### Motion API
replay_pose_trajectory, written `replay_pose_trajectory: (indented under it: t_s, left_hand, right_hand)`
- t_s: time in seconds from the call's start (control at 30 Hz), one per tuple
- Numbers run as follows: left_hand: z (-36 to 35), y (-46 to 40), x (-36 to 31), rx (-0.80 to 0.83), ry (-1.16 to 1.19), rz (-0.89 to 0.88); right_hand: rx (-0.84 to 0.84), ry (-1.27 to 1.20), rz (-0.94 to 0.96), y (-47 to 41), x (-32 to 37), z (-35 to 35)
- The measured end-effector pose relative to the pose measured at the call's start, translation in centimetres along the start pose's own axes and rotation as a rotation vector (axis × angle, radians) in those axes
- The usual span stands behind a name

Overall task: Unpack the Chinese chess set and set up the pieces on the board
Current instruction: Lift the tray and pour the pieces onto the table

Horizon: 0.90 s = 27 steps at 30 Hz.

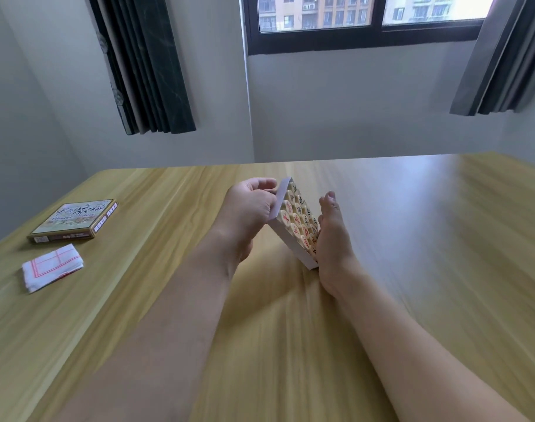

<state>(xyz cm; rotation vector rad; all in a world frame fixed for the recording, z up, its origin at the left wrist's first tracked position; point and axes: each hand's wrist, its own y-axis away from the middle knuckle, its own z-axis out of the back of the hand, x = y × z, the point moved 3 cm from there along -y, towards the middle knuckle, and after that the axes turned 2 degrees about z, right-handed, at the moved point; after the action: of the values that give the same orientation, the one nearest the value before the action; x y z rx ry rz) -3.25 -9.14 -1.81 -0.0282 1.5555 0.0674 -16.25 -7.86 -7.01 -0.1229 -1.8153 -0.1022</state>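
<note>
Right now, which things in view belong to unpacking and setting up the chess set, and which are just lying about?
Part of the job:
- white tray of chess pieces, tilted on edge
- left hand, gripping the tray
- right hand, flat against the pieces
- folded board sheet
- chess box
- table

Just lying about:
- curtains
- window

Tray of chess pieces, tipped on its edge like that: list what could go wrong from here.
1. The white tray stands steeply tilted on the table, its open face toward the right hand. If that flat hand eases off, the round pieces may spill and roll.
2. The left hand grips only the tray's upper edge, so the lower edge might skid.
3. The folded board sheet lies unopened far left, so pieces could scatter over bare wood.
</note>
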Motion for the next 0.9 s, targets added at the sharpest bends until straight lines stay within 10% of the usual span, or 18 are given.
replay_pose_trajectory:
  t_s: [0.9]
  left_hand:
    - [-4.9, 2.5, 0.7, 0.163, -0.224, -0.209]
  right_hand:
    - [-0.224, -0.384, 0.132, -0.2, 0.1, 1.6]
